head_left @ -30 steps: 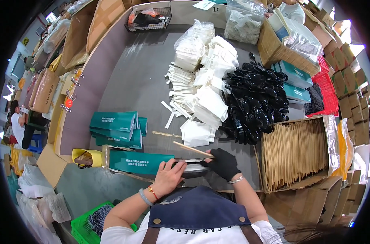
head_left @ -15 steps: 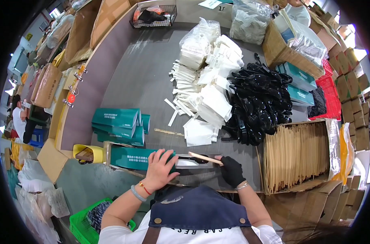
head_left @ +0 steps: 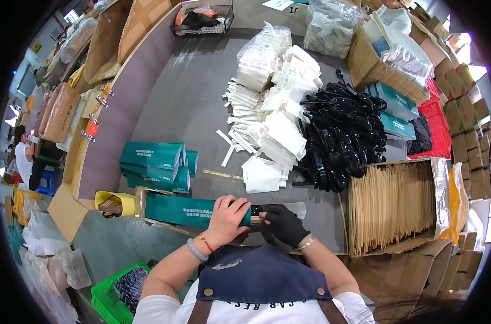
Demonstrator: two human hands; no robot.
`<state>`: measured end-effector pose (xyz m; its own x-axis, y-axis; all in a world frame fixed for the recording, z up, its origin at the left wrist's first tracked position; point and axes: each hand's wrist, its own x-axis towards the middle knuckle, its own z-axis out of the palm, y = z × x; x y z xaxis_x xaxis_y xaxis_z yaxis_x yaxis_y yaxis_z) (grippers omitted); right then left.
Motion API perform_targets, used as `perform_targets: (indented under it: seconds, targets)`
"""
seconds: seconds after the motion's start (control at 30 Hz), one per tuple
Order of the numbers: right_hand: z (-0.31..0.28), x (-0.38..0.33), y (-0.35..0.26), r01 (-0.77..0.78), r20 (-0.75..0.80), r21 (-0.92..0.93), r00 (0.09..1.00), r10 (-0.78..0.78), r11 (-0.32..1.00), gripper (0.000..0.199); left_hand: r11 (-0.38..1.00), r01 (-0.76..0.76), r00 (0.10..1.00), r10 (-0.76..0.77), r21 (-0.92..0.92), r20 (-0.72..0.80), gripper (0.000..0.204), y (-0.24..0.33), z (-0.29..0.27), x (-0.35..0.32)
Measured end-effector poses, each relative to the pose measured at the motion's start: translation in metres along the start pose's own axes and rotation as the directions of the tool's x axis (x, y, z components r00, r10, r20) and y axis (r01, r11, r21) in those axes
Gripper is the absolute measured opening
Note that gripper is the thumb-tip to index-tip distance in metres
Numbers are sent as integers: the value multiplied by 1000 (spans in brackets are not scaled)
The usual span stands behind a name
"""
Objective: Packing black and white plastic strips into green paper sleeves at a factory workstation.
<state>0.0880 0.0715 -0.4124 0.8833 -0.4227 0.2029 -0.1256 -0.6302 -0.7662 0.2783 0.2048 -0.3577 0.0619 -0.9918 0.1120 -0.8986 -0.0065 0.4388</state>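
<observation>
My bare left hand (head_left: 229, 217) wraps over the right end of a green printed paper sleeve (head_left: 172, 209), which lies in a narrow box at the table's front edge. In a black fingerless glove, my right hand (head_left: 285, 224) pinches the end of wooden chopsticks (head_left: 255, 220) at the sleeve's mouth. A black plastic spoon (head_left: 257, 210) shows beside them, mostly hidden by the sleeve and hands. Under the right hand a clear plastic strip (head_left: 296, 209) sticks out. Ahead lie white paper packets (head_left: 264, 175) and a heap of black spoons (head_left: 345, 137).
A carton of upright chopsticks (head_left: 394, 210) stands at right. More green sleeves (head_left: 154, 156) are stacked at left, above a yellow holder (head_left: 128, 204). A wire basket (head_left: 202, 26) sits at the far left. Cartons and a red crate (head_left: 437, 127) stand at the right side.
My right hand has moved left, bringing the chopsticks and spoon into the sleeve's mouth. My left hand has slid right and closed round the sleeve's end.
</observation>
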Motion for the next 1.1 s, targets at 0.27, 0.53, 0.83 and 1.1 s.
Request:
perform_targets:
  seconds: [0.27,0.53,0.83,1.1]
  targets:
    - [0,5,-33,-497,-7,198,861,508,845,23,998,-36,999,36,58,-5,77,1,25,5]
    - [-27,15,-23,-61,108,-473,986,127,879,57,983,-149,913,96,105,398,39,12,-9,33]
    - [-80,1,-29,-288,-120,-484,957,263,826,61,939,-178,972,121,293,201,41,-74,-97,41]
    - [-65,11,-51,-265,3,-548,948,319,793,60,895,443,882,-422,61,-211,76,-30,19,-28]
